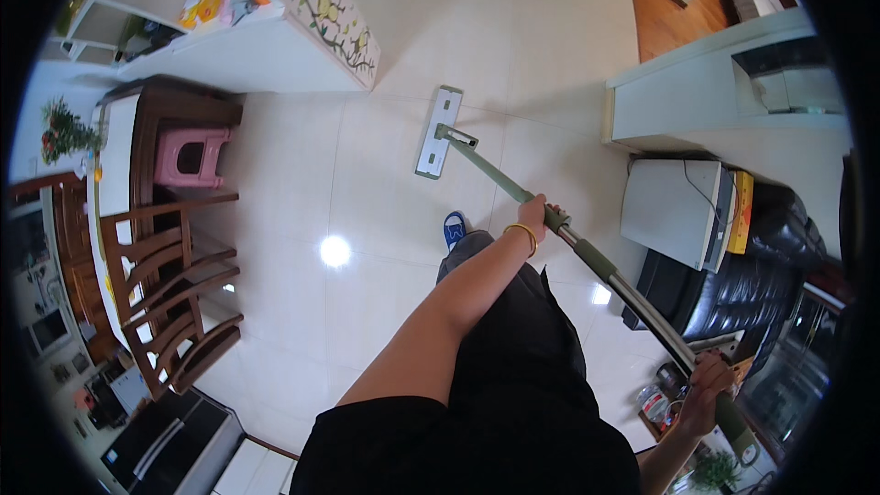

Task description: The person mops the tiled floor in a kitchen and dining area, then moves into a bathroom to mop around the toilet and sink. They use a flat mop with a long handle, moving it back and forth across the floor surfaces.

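A flat mop with a green and metal pole runs diagonally from the lower right to the middle of the view. Its white and green rectangular mop head (432, 151) lies on the pale tiled floor (385, 213). My left hand (537, 216), with a gold bangle at the wrist, is closed around the green lower part of the mop pole (495, 177). Near the green top grip (735, 426), my right hand (705, 388) is wrapped around the pole. One blue and white shoe (454, 228) shows below the mop head.
Wooden chairs (182, 289) and a pink plastic stool (196, 158) stand by a table at left. A white partition (261, 58) juts in at upper left. At right are a grey-white box-shaped unit (670, 206) and a black leather sofa (735, 295). A black refrigerator (165, 440) stands lower left.
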A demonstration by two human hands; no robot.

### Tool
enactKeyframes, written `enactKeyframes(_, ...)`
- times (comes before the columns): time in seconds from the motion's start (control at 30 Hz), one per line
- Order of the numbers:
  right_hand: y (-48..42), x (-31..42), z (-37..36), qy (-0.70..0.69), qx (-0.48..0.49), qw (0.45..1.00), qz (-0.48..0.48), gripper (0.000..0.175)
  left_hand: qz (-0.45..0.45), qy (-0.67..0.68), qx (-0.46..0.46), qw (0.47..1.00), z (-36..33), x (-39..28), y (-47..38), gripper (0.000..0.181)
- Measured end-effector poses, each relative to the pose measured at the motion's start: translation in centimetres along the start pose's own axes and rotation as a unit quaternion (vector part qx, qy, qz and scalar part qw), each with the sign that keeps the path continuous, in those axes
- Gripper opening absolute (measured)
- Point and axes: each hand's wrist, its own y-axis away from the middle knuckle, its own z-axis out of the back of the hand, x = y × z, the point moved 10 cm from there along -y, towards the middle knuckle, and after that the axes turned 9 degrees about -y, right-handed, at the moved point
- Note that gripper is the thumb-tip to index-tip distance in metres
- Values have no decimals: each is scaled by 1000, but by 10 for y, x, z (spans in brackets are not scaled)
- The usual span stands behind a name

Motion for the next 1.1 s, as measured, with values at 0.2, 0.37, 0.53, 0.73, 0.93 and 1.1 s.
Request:
enactKeyframes(0.2,-38,56,-5,43,41,987,149,38,-13,170,48,984,3,-32,54,12)
enactKeyframes(0.37,-71,71,-16,-67,132,981,124,36,-9,295,120,948,53,-51,122,11)
enactKeyframes(0.53,-94,53,-182,-280,441,853,5,18,-63,367,49,927,183,-64,137,12)
enactKeyframes(0.73,-49,-6,-332,-304,522,792,-94,14,-134,396,-77,905,377,-43,114,18)
enactKeyframes(0.93,-6,-43,-392,-314,617,716,-91,21,-188,454,-172,854,468,-20,97,28)
enactKeyframes(1.1,-63,-67,-360,-287,621,724,-89,19,-157,432,-214,862,423,-32,60,25)
